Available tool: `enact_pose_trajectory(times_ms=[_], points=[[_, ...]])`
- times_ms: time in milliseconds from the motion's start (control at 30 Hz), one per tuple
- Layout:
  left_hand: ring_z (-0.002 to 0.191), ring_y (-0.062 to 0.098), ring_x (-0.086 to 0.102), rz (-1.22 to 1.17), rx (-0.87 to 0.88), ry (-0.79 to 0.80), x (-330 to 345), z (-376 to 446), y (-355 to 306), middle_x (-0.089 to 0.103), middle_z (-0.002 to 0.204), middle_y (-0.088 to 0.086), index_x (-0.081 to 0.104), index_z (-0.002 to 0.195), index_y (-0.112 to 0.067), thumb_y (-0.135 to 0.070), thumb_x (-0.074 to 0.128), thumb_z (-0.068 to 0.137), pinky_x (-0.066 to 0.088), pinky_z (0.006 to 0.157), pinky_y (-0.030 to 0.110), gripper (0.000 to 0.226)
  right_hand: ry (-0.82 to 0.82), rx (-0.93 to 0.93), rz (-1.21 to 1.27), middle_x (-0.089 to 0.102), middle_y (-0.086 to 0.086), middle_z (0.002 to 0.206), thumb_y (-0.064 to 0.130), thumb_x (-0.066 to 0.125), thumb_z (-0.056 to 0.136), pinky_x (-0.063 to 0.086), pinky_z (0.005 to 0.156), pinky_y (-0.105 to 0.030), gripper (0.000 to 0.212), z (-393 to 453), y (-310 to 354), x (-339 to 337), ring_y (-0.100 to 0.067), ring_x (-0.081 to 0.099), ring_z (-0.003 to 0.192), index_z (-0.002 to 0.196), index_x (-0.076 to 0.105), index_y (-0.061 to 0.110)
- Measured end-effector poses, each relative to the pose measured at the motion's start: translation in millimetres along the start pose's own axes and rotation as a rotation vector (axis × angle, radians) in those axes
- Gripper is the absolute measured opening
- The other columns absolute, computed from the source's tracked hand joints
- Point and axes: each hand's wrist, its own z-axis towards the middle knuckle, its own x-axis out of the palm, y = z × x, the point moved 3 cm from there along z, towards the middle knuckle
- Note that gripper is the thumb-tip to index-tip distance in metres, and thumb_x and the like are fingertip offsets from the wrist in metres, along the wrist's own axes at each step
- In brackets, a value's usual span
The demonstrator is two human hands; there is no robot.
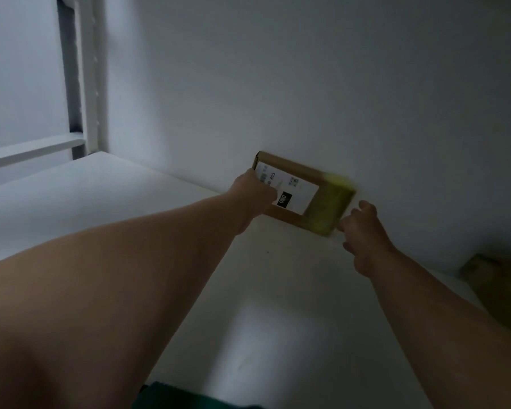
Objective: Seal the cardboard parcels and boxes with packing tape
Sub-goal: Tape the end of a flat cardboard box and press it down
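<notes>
A flat cardboard parcel (pixel 292 169) with a white shipping label stands tilted against the white wall at the far edge of the white table (pixel 130 202). Yellow-green tape (pixel 331 202) wraps its right end. My left hand (pixel 255 191) grips the parcel's left end, fingers over the label. My right hand (pixel 362 231) is at the parcel's lower right corner, fingers curled and touching the taped end; whether it pinches the parcel is unclear. Both arms are stretched far forward.
Another brown cardboard box (pixel 499 287) lies at the right edge of the table, partly cut off. A white frame post (pixel 83 75) rises at the back left. A dark green thing (pixel 195 398) shows at the bottom edge.
</notes>
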Motion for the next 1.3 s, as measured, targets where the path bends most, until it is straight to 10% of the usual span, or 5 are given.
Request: enact_pose_trajectory(times_ms=[200,333,667,833,1300], points=[[0.118,0.033,0.057,-0.083,0.026,-0.033,5,22,-4,0.05,0.133,0.013,0.04,0.137,-0.011,-0.008,0.053,0.089,0.055,0.093,0.048,0.05,0.023,0.002,0.133,0.044,-0.002,0.116,0.003,0.05,0.095,0.045,0.098,-0.045,0.073,15,3,6,-0.018,0.05,0.089,0.156,0.015,0.024],[0.101,0.024,0.06,-0.165,-0.007,-0.131,-11,14,-1,0.049,0.128,0.009,0.032,0.146,-0.02,-0.033,0.055,0.094,0.053,0.074,0.033,0.058,-0.083,0.007,0.251,0.052,0.002,0.094,0.018,0.048,0.098,0.045,0.102,-0.051,0.058,10,-5,2,-0.033,0.055,0.119,0.152,0.027,0.024],[0.09,0.021,0.058,-0.056,-0.097,-0.226,-67,-37,-9,0.056,0.102,0.006,0.05,0.112,-0.015,-0.046,0.046,0.099,0.056,0.086,0.041,0.034,-0.035,0.08,0.435,0.058,-0.006,0.096,0.042,0.043,0.1,0.052,0.078,-0.04,0.029,-62,1,19,-0.022,0.06,0.085,0.103,0.052,0.014],[0.096,0.029,0.066,0.038,-0.115,-0.236,-102,-75,-6,0.064,0.108,0.016,0.059,0.107,-0.005,-0.015,0.052,0.098,0.059,0.084,0.045,0.016,-0.037,0.069,0.343,0.063,-0.012,0.114,0.045,0.058,0.066,0.052,0.094,-0.054,0.067,-104,-2,24,-0.031,0.064,0.102,0.126,0.052,0.016],[0.079,0.018,0.058,-0.182,-0.066,-0.252,-213,-219,-8,0.066,0.092,0.006,0.068,0.095,-0.017,-0.009,0.052,0.099,0.052,0.076,0.031,0.019,0.362,0.254,0.605,0.063,-0.011,0.122,0.02,0.057,0.097,0.046,0.073,-0.035,0.038,-275,42,28,-0.024,0.06,0.099,0.134,0.047,0.017]])
